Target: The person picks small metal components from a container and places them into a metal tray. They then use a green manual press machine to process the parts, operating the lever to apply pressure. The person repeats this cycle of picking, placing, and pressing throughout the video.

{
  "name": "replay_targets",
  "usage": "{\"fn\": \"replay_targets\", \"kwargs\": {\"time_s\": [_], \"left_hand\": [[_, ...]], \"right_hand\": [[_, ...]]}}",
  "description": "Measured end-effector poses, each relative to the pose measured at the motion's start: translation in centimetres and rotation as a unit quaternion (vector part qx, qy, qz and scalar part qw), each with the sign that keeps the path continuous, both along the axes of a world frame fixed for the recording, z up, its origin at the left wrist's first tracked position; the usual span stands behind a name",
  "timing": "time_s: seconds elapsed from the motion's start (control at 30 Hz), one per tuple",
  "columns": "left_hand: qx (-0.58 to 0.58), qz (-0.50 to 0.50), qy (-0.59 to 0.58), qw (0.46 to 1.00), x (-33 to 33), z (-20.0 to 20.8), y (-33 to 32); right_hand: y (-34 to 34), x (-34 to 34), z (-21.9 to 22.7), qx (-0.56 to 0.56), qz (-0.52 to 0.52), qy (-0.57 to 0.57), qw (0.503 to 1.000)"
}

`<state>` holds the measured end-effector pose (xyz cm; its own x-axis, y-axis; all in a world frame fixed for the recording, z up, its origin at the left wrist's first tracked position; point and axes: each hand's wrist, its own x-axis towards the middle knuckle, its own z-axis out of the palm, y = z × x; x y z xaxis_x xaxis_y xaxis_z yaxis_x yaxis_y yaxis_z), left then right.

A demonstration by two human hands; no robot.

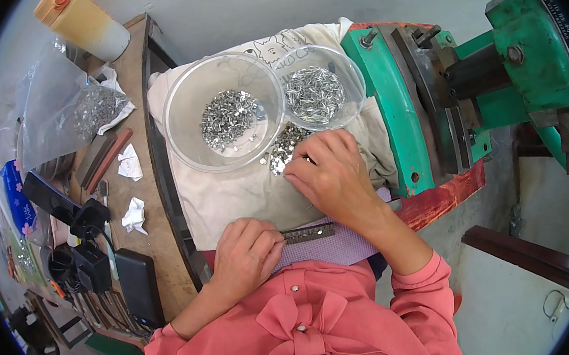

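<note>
My left hand is closed at the near edge of the cloth, gripping the left end of a dark metal strip with a row of small marks or slots along it. The strip lies over a purple textured cloth. Farther off, my right hand has its fingertips pinched together at a loose heap of small shiny metal parts. Whatever is between those fingertips is hidden. Behind the heap stand a large clear tub with small metal pieces and a smaller clear tub with thin metal pins.
A green machine press stands close on the right. Along the left, a wooden bench carries a plastic bag of metal parts, a yellow-topped container, crumpled paper and a black power bank-like box.
</note>
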<state>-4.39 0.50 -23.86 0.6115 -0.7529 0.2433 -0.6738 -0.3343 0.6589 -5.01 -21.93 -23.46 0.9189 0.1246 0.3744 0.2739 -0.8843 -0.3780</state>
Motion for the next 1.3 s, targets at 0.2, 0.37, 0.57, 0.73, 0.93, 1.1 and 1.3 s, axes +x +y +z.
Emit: {"fn": "replay_targets", "kwargs": {"time_s": [0.2,0.37,0.57,0.73,0.93,1.1,1.3], "left_hand": [[-0.002,-0.003,0.004,1.0,0.1,0.1,0.0],[-0.008,-0.009,-0.01,1.0,0.1,0.2,-0.1],[-0.003,-0.01,-0.021,1.0,0.0,0.3,0.0],[-0.004,-0.01,-0.009,1.0,0.0,-0.1,0.0],[0.0,-0.001,0.008,1.0,-0.1,-0.1,0.2],[0.009,0.003,0.037,0.999,0.1,0.7,-0.1],[0.039,-0.013,0.007,0.999,-0.1,0.4,0.0]], "right_hand": [[0.4,-0.1,-0.2,0.001,0.001,-0.01,1.0],[0.6,-0.7,-0.2,-0.018,0.003,-0.01,1.0],[0.3,-1.1,0.3,0.073,-0.02,-0.026,0.997],[-0.7,-4.5,1.9,0.093,-0.03,-0.01,0.995],[-0.3,-8.8,1.8,0.089,-0.033,0.044,0.995],[-0.7,-9.1,1.9,0.101,-0.031,0.057,0.993],[-0.8,-6.2,1.2,0.093,-0.066,0.023,0.993]]}}
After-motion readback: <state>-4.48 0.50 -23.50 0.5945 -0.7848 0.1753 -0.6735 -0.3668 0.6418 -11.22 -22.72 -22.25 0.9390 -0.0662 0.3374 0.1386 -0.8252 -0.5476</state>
